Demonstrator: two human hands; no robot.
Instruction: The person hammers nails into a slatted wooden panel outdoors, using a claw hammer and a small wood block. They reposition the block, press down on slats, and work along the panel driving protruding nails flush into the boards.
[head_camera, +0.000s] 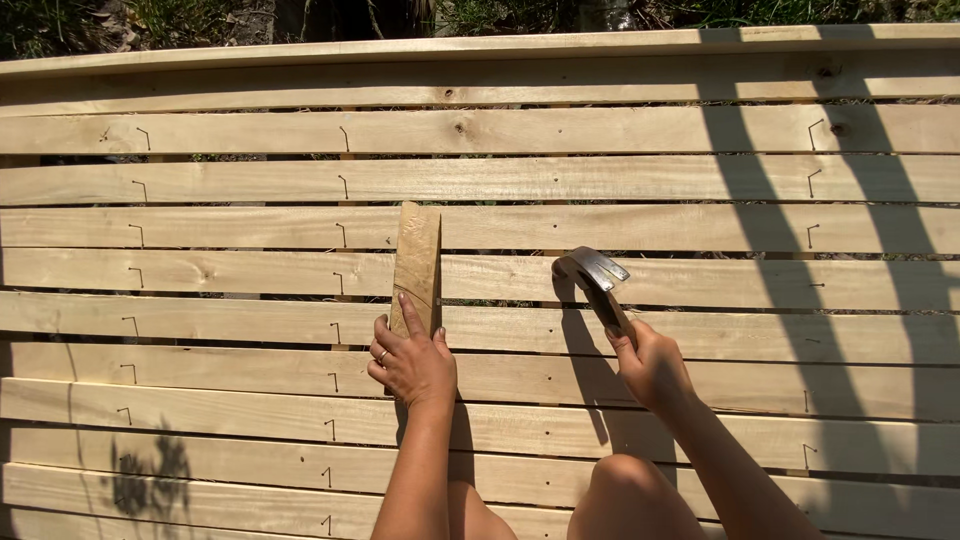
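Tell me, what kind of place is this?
Likely an outdoor woodworking spot in a yard. Sunlit pale slats with half-driven nails fill the view, grass lies beyond, and the right hand holds a claw hammer.

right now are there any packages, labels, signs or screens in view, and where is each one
None in view: only bare wooden slats with bent nails, a short wooden block under the left hand, and a claw hammer in the right hand.
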